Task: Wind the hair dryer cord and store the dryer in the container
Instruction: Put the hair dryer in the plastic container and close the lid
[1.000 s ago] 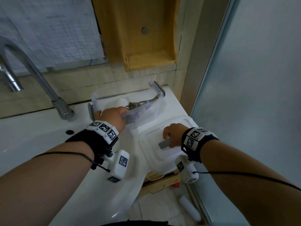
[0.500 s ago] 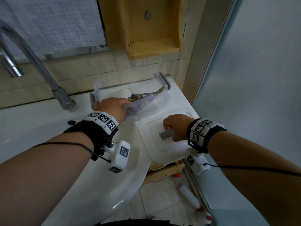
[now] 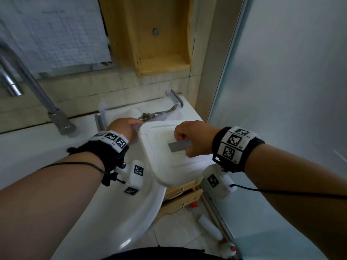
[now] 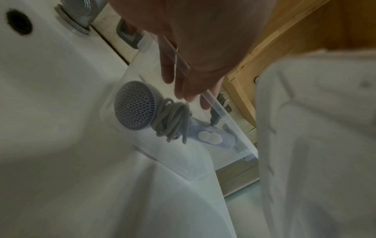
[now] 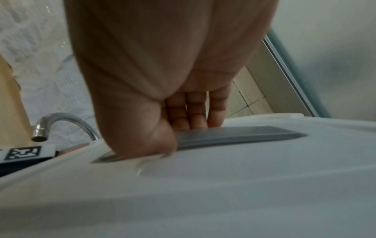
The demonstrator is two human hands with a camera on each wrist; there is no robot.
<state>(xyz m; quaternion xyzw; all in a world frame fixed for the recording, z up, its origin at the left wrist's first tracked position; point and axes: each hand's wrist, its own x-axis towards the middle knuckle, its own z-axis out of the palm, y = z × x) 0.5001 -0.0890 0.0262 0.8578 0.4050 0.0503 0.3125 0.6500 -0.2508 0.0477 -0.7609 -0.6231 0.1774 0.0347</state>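
Note:
A clear plastic container (image 3: 176, 99) stands at the back right of the sink counter. Inside it lies the lilac hair dryer (image 4: 134, 104) with its grey cord (image 4: 173, 119) wound in a bundle round the handle. My left hand (image 3: 122, 126) grips the container's near wall, fingers hooked over the rim (image 4: 177, 53). My right hand (image 3: 193, 137) holds the white lid (image 3: 169, 166) by its grey handle (image 5: 234, 135), fingers curled under the bar. The lid hangs tilted above the counter, its far edge overlapping the container's near right corner.
A chrome faucet (image 3: 37, 94) rises at the left behind the white basin (image 3: 37, 147). A wooden shelf (image 3: 161, 53) hangs on the wall above the container. Frosted glass (image 3: 281, 91) closes the right side. Wooden drawers (image 3: 180, 196) and bottles (image 3: 208, 226) lie below on the floor.
The right hand has lifted the lid off the counter and carried it left and up toward the container. The left hand has stayed on the container's wall.

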